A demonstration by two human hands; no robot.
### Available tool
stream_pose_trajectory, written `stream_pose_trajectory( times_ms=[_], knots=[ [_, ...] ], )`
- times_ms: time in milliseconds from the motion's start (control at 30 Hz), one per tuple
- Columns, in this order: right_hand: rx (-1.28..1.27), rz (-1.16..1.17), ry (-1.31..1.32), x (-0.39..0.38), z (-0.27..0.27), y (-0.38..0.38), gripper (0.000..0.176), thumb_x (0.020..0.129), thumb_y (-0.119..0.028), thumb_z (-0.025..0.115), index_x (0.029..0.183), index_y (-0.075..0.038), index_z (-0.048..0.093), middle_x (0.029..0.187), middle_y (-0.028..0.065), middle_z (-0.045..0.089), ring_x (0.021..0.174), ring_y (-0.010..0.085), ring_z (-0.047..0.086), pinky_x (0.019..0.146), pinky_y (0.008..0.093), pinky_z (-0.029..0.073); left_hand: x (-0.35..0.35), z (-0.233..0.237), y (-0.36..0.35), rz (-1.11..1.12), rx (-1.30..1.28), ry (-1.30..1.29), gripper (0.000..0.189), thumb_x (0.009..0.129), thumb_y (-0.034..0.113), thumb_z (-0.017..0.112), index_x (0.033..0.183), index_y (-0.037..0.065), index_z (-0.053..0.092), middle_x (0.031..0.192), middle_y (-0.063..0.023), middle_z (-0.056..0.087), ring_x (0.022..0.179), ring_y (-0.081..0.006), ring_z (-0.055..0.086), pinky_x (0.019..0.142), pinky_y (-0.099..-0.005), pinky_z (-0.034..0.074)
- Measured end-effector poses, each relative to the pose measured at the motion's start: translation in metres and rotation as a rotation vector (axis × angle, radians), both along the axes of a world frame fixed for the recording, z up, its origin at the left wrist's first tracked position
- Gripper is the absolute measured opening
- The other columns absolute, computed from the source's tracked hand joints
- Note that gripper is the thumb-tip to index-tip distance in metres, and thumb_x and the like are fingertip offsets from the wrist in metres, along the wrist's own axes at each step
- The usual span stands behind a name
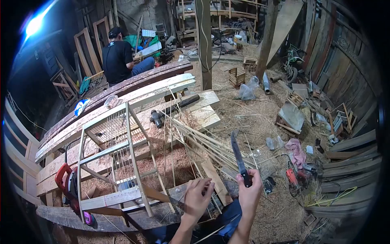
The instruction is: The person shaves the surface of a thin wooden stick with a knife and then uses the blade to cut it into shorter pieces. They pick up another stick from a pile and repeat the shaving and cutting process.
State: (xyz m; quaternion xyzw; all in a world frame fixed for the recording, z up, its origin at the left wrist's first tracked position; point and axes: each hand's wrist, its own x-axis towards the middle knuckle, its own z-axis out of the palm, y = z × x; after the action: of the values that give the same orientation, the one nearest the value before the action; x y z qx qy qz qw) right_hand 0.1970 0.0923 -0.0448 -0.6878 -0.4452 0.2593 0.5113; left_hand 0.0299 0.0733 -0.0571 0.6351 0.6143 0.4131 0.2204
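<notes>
A knife point(237, 153) with a long dark blade and a black handle points upward in my right hand point(248, 194), whose fingers wrap round the handle. To its left, my left hand point(197, 197) hovers over the near edge of the bench, fingers loosely bent and apart. I see nothing held in it. Just beyond both hands lies a spread bundle of thin wooden strips point(203, 142). A flat wooden board point(216, 181) sits between the hands and that bundle. On the left stands a slatted wooden frame point(131, 140) with thin rods.
A hammer point(156, 118) rests among shavings on the bench planks point(142, 97). A red power tool point(64, 179) is at the left. A person in black point(117, 57) sits beyond the bench. Posts point(204, 44) rise behind; a red tool point(291, 176) lies on the shaving-covered floor.
</notes>
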Motion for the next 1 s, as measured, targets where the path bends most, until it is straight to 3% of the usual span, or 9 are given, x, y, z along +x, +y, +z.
stream_pose_trajectory(
  times_ms=[167, 267, 333, 433, 500, 667, 733, 833, 1000],
  knots=[
    [0.003, 0.083, -0.054, -0.004, 0.018, -0.013, 0.026, 0.084, -0.009, 0.079, 0.102, -0.002, 0.061, 0.081, 0.0124, 0.069, 0.071, 0.0234, 0.068, 0.067, 0.0367, 0.051, 0.012, 0.013, -0.004, -0.027, 0.057, -0.052, 0.021, 0.094, 0.014, 0.069, 0.110, 0.000, 0.071, 0.094, -0.0143, 0.070, 0.081, -0.0272, 0.061, 0.076, -0.0362, 0.050],
    [0.020, 0.073, -0.025, -0.012, 0.029, -0.023, 0.027, 0.083, -0.009, 0.080, 0.102, -0.002, 0.062, 0.081, 0.0126, 0.070, 0.071, 0.0238, 0.069, 0.066, 0.0369, 0.052, 0.022, 0.011, -0.004, -0.068, 0.082, -0.226, 0.020, 0.093, 0.012, 0.070, 0.108, -0.001, 0.070, 0.089, -0.0148, 0.069, 0.076, -0.0250, 0.062, 0.072, -0.0351, 0.050],
    [-0.003, 0.075, -0.008, -0.016, 0.037, -0.032, 0.027, 0.082, -0.008, 0.080, 0.101, -0.001, 0.062, 0.080, 0.0129, 0.070, 0.071, 0.0238, 0.069, 0.065, 0.0364, 0.052, 0.027, 0.006, -0.006, -0.102, -0.102, -0.414, 0.021, 0.100, 0.015, 0.064, 0.111, -0.002, 0.069, 0.096, -0.0097, 0.072, 0.087, -0.0130, 0.064, 0.078, -0.0288, 0.051],
    [0.045, 0.105, 0.045, -0.015, 0.035, -0.042, 0.026, 0.082, -0.007, 0.080, 0.099, 0.000, 0.062, 0.079, 0.0129, 0.070, 0.070, 0.0206, 0.069, 0.064, 0.0344, 0.052, 0.032, 0.006, -0.007, -0.137, -0.115, -0.662, 0.022, 0.103, 0.014, 0.059, 0.112, -0.005, 0.067, 0.098, -0.0083, 0.072, 0.091, -0.0104, 0.064, 0.083, -0.0263, 0.051],
    [-0.053, 0.175, 0.144, -0.012, 0.053, -0.051, 0.028, 0.082, -0.007, 0.082, 0.101, 0.000, 0.062, 0.080, 0.0110, 0.070, 0.075, 0.0139, 0.068, 0.066, 0.0311, 0.053, 0.030, 0.010, -0.008, -0.177, -0.130, -0.771, 0.023, 0.104, 0.014, 0.058, 0.112, -0.006, 0.066, 0.098, -0.0087, 0.072, 0.092, -0.0112, 0.065, 0.085, -0.0266, 0.051],
    [-0.014, 0.296, 0.254, 0.005, 0.038, -0.057, 0.036, 0.080, -0.004, 0.083, 0.105, 0.001, 0.058, 0.091, 0.0093, 0.073, 0.082, 0.0125, 0.069, 0.070, 0.0274, 0.055, 0.020, 0.010, -0.013, -0.299, -0.106, -0.971, 0.029, 0.106, 0.017, 0.054, 0.119, -0.008, 0.061, 0.101, -0.0132, 0.072, 0.093, -0.0148, 0.068, 0.084, -0.0284, 0.054],
    [-0.018, 0.352, 0.311, 0.003, 0.033, -0.058, 0.038, 0.080, -0.004, 0.084, 0.107, 0.001, 0.057, 0.092, 0.0088, 0.072, 0.082, 0.0117, 0.069, 0.072, 0.0270, 0.055, 0.014, 0.023, -0.016, -0.326, -0.237, -1.070, 0.031, 0.107, 0.019, 0.052, 0.120, -0.008, 0.060, 0.104, -0.0151, 0.072, 0.095, -0.0159, 0.068, 0.088, -0.0298, 0.053],
    [-0.014, 0.409, 0.447, -0.006, 0.028, -0.059, 0.040, 0.080, -0.004, 0.084, 0.108, -0.001, 0.056, 0.092, 0.0072, 0.072, 0.083, 0.0113, 0.069, 0.075, 0.0270, 0.055, 0.011, 0.022, -0.018, -0.303, -0.206, -1.106, 0.032, 0.107, 0.021, 0.052, 0.121, -0.007, 0.060, 0.107, -0.0159, 0.072, 0.097, -0.0163, 0.068, 0.090, -0.0302, 0.053],
    [-0.050, 0.439, 0.399, -0.014, 0.035, -0.061, 0.040, 0.080, -0.004, 0.084, 0.108, -0.001, 0.056, 0.094, 0.0071, 0.071, 0.084, 0.0109, 0.068, 0.075, 0.0256, 0.055, 0.004, 0.019, -0.019, -0.260, -0.187, -1.067, 0.030, 0.106, 0.019, 0.053, 0.121, -0.006, 0.060, 0.109, -0.0147, 0.071, 0.098, -0.0156, 0.068, 0.093, -0.0294, 0.051]
  ],
)
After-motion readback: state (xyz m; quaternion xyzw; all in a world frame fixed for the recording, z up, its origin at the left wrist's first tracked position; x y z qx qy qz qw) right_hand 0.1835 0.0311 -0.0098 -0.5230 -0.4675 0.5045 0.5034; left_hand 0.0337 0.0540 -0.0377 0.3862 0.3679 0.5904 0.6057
